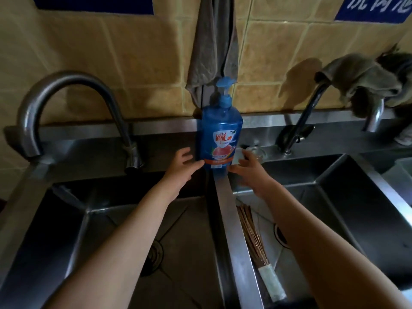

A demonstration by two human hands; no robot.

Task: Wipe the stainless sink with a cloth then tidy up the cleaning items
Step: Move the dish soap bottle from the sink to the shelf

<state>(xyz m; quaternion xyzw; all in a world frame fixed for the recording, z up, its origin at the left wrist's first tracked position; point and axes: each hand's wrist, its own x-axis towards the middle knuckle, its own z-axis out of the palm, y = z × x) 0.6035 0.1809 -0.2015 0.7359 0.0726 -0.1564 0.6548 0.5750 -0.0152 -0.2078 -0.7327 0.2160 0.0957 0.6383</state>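
Stainless sink [224, 197], head view: detergent bottle [219, 134] upright at the back of the divider, likely its storage spot. Left hand [181, 162] and right hand [246, 169] flank its base, fingers loosely spread, gripping nothing. Cloth [211, 52] hangs behind, probably drying

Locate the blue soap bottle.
In the head view's centre, the blue soap bottle stands on the back sink ledge, between the left hand and right hand.

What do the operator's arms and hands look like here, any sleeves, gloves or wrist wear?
Both forearms are bare to the frame's lower edge; no sleeves show. The left hand and right hand are ungloved. No watch or band on either wrist; no ring visible, though the fingers are too soft to be sure.
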